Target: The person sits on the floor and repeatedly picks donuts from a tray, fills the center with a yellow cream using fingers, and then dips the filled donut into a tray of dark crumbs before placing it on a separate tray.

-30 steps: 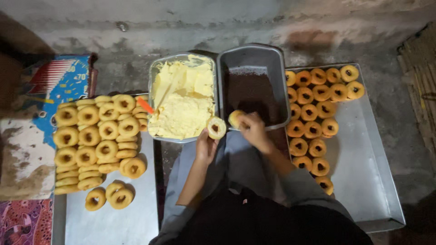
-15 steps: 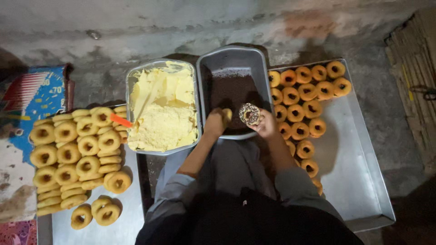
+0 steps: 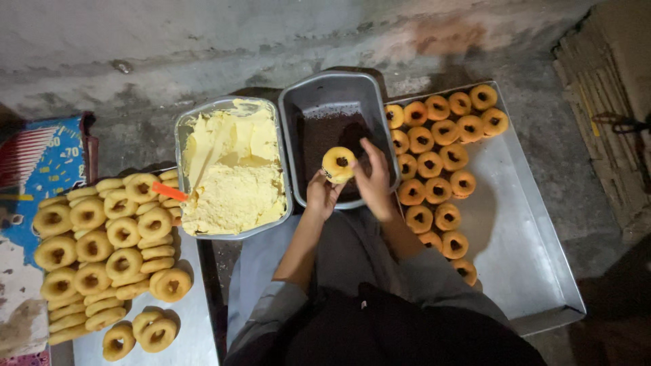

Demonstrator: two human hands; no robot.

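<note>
Ring: pale ring pastry (image 3: 338, 164) held flat-on, hole up, over near edge of dark-crumb tin (image 3: 319, 102).
L hand (image 3: 321, 193): fingers grasp it from below.
R hand (image 3: 373, 177): fingers curled beside its right rim, touching; equally near.

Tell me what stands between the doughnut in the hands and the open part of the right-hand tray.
Nothing visible. The doughnut, held by left hand and right hand above the dark pan, only has that pan's right rim before the tray.
</note>
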